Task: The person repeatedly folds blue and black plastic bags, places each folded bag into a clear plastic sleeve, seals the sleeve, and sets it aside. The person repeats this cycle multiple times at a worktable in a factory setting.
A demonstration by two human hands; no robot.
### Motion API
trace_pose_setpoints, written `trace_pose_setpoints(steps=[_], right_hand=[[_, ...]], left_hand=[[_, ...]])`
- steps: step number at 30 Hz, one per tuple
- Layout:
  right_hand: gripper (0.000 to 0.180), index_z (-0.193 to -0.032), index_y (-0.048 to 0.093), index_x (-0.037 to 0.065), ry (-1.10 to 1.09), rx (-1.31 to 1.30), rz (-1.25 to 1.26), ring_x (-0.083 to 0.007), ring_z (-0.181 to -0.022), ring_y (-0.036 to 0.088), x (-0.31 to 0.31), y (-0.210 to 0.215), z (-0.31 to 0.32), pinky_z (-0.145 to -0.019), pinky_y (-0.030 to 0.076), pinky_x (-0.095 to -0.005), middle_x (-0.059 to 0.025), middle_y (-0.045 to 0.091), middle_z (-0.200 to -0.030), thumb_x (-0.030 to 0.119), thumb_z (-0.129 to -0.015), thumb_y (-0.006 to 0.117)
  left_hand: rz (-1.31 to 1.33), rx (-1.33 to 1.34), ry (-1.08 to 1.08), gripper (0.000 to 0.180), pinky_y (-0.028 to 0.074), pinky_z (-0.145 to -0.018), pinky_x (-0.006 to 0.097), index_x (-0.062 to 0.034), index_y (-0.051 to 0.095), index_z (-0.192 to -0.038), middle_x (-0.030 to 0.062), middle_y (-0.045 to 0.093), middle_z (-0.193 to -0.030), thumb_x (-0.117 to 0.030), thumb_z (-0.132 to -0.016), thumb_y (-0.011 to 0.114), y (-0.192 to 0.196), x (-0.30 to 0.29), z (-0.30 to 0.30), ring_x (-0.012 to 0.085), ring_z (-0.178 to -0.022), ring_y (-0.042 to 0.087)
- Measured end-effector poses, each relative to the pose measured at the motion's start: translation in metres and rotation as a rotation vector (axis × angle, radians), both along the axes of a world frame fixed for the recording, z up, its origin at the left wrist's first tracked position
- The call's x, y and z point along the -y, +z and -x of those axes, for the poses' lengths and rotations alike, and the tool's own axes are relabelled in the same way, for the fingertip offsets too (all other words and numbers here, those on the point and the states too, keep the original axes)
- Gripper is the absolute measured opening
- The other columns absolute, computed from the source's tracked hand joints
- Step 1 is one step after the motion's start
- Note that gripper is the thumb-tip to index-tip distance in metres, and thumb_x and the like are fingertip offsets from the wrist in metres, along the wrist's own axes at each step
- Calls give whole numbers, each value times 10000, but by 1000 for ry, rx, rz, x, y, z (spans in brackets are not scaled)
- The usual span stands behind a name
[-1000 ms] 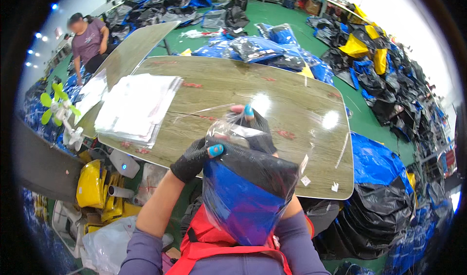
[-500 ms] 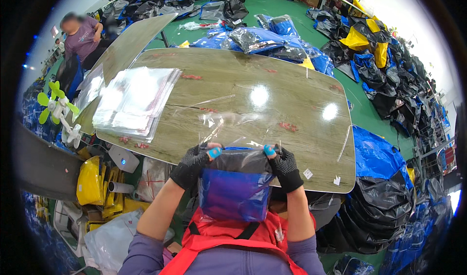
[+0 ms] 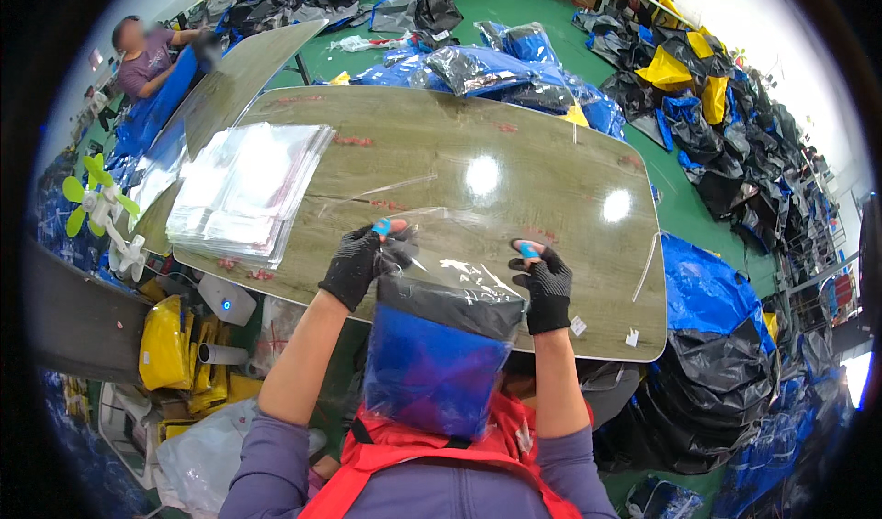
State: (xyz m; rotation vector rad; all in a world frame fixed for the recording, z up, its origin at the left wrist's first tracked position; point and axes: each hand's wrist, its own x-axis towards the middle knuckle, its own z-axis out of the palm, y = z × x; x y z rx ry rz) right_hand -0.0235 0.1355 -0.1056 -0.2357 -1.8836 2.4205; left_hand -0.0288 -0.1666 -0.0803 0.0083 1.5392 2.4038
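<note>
A folded blue-and-black sheet item sits inside a clear plastic bag, in front of my body at the near table edge. The bag's loose upper part extends beyond the item over the tabletop. My left hand, in a black fingertip-less glove with blue tape on the thumb, pinches the bag's upper left edge. My right hand, gloved and taped the same way, is beside the bag's upper right edge. Its thumb and fingers are apart, with nothing visibly gripped.
A stack of clear plastic bags lies on the left of the wood-patterned table. Packed blue bundles lie beyond it. A green fan stands left; black-and-blue sheeting is heaped right. A person handles blue material far left.
Both hands have moved away from me, and the right has come off the bag's edge. The bag's upper part is drawn out farther. The person at far left now holds up blue material.
</note>
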Motion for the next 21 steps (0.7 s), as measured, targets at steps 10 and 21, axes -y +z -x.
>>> trace_pose_setpoints(steps=[10, 21], right_hand=[[244, -1013, 642, 78, 239, -928, -1270, -305, -786, 585, 92, 105, 19, -671, 485, -418, -118, 603, -821, 120, -778, 590], [285, -999, 655, 95, 539, -992, -1326, -293, -846, 605, 79, 128, 44, -692, 526, -407, -100, 626, -886, 227, -747, 649]], left_hand=[[353, -112, 115, 282, 514, -817, 298, -15, 623, -1171, 128, 690, -1046, -174, -961, 522, 41, -17, -1, 206, -957, 669], [567, -515, -3, 363, 504, -829, 314, -17, 561, -1243, 188, 678, -1042, 8, -883, 516, 48, -11, -9, 226, -929, 669]])
